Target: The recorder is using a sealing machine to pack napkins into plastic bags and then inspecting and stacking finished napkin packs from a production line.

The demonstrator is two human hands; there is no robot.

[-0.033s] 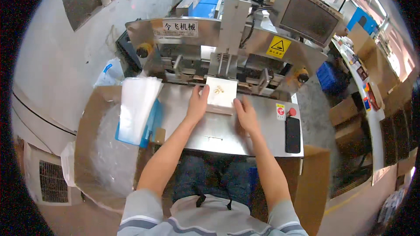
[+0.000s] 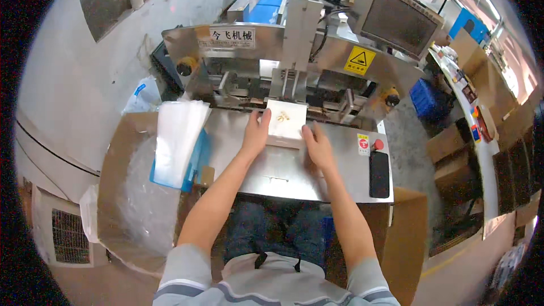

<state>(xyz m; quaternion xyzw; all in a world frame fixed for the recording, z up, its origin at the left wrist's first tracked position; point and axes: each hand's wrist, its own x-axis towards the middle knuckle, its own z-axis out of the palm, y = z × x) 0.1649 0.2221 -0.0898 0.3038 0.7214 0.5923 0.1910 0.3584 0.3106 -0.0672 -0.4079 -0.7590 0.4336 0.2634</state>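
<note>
Left hand (image 2: pixel 257 131), right hand (image 2: pixel 318 148) clasp white box (image 2: pixel 287 118) near bench (image 2: pixel 283 164) far edge; even side pressure seems best.

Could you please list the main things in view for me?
White box: 1, white, between hands
Machine: 1, silver, behind box
Tabletop: 1, silver, beneath box
Plastic bags: one stack, whitish, tabletop's left
Tray: 1, blue, under bags
Phone: 1, black, tabletop's right
Button: 1, red, beyond phone
Monitor: 1, grey, upper right
Crate: 1, blue, right floor
Cardboard boxes: several, brown, left and right
Left hand: 1, bare, box's left side
Right hand: 1, bare, box's right
</note>
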